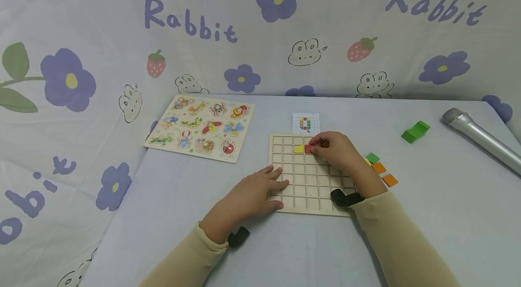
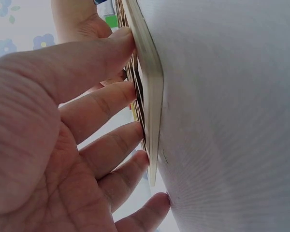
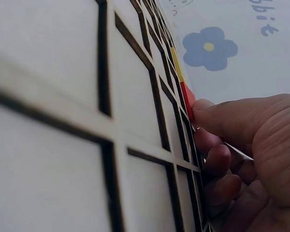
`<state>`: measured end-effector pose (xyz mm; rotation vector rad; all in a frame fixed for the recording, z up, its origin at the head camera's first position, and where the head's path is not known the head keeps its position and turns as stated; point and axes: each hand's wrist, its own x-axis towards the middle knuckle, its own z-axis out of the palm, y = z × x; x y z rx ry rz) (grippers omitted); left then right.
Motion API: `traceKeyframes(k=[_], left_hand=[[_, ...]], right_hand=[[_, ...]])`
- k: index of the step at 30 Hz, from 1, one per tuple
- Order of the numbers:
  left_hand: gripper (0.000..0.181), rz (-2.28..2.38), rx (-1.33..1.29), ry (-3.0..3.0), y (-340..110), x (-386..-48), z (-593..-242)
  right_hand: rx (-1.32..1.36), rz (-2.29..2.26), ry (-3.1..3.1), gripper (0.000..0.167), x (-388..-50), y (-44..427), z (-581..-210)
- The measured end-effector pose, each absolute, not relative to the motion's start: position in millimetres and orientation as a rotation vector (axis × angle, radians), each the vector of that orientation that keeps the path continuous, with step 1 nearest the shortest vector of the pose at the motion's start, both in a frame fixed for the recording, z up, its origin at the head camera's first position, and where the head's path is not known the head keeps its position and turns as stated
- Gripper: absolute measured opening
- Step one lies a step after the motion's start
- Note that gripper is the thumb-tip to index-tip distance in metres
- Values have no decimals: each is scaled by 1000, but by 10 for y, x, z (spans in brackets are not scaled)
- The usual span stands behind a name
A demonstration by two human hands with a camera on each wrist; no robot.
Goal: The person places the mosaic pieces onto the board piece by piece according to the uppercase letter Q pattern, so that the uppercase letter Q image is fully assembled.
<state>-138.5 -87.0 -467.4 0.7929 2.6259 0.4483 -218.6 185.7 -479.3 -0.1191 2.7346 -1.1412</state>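
A wooden grid board [image 1: 311,211] lies on the table. My left hand [image 1: 254,193] rests on its left edge with fingers spread; in the left wrist view the thumb [image 2: 87,60] and several fingertips touch the rim. Near the top of the grid, a yellow tile [image 1: 299,149] with a slanted side sits in a cell. Right beside it, my right hand [image 1: 338,151] pinches a red square tile [image 1: 308,149] at the grid. In the right wrist view the thumb is against the red tile [image 3: 187,100], and the other fingers curl below, partly hiding the board.
Behind the board lies a pattern card [image 1: 305,123]. Orange tiles [image 1: 379,168] and a green tile [image 1: 372,158] lie to the right, a green block [image 1: 415,132] farther off. A silver microphone [image 1: 484,137] is at far right, an insect puzzle board [image 1: 203,128] at left.
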Motion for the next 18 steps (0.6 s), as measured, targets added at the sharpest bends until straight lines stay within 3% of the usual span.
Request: traceKeyframes(k=[9,18], left_hand=[[61,447,804,2618,-830,-1392,-4664],[61,432,791,2617,-823,-1373,-4631]], right_hand=[[-124,-1132,2740,21,-2170,1898,-4785],[-123,-1360,2669,43,-2167,2227,-4592]])
